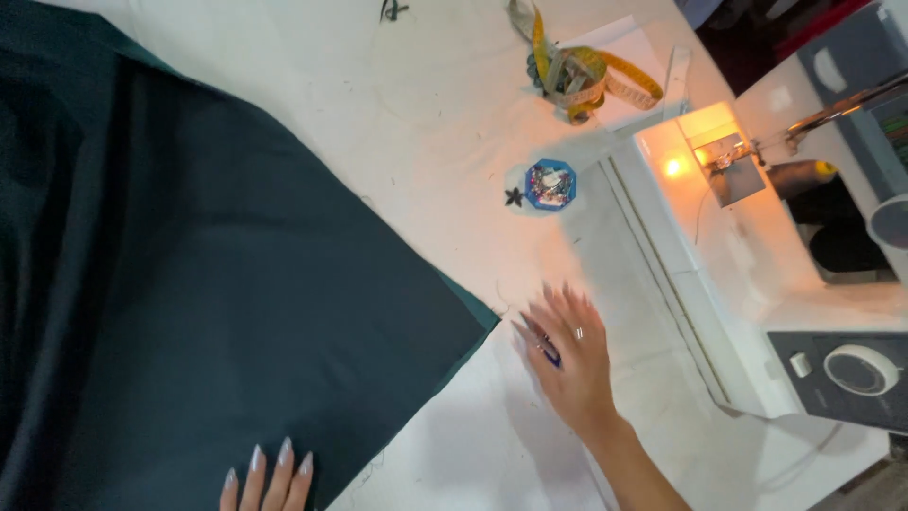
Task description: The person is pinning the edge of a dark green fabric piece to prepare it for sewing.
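Dark green cloth (208, 312) covers the left of a white table (426, 123). The left hand (270, 478) rests flat on its near edge, fingers together. The right hand (567, 355) lies open just beside the cloth's corner, a blue pen (547, 352) under its fingers. A pin box (550, 184) sits farther back.

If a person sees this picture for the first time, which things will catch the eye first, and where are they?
First comes the large dark green fabric, spread over the left half of the white table, with the left hand resting on its lower edge. Next is the glowing lamp of the sewing machine at the right. The right hand lies flat beside the fabric's corner, below a blue pin holder.
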